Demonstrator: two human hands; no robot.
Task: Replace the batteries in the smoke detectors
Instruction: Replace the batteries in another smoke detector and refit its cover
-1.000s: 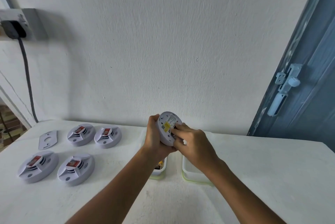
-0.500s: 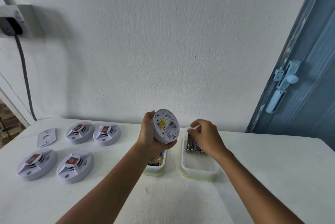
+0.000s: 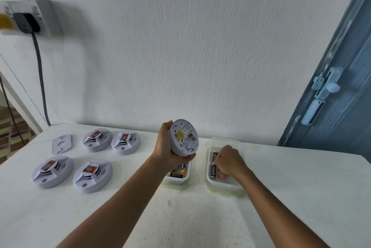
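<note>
Risks, judged from this frame. The left hand [image 3: 167,148] gripped the held smoke detector [image 3: 184,138] by its rim, fingers curled around the edge, base side facing the camera, raised above the left container [image 3: 176,177]. A loosened grip could have dropped the unit onto that container. The right hand [image 3: 228,162] was down inside the right container [image 3: 222,184], fingers curled onto the batteries [image 3: 213,165]; whether a cell was actually pinched could not be told. A poor pinch could have let a cell roll out of reach. The left container also held batteries [image 3: 181,171], and drawing from the wrong one could have mixed used cells with new.

Count, left to right:
- Mounting plate [image 3: 61,143], well left of the left fingers: one.
- Smoke detectors on the table [image 3: 301,187]: four, in two rows, first [image 3: 52,171], second [image 3: 97,139], third [image 3: 92,174], fourth [image 3: 125,143].
- Detector in hand: one.
- Containers: two, one below the left fingers, one around the right fingers.
- Batteries: partly hidden, number uncertain.
</note>
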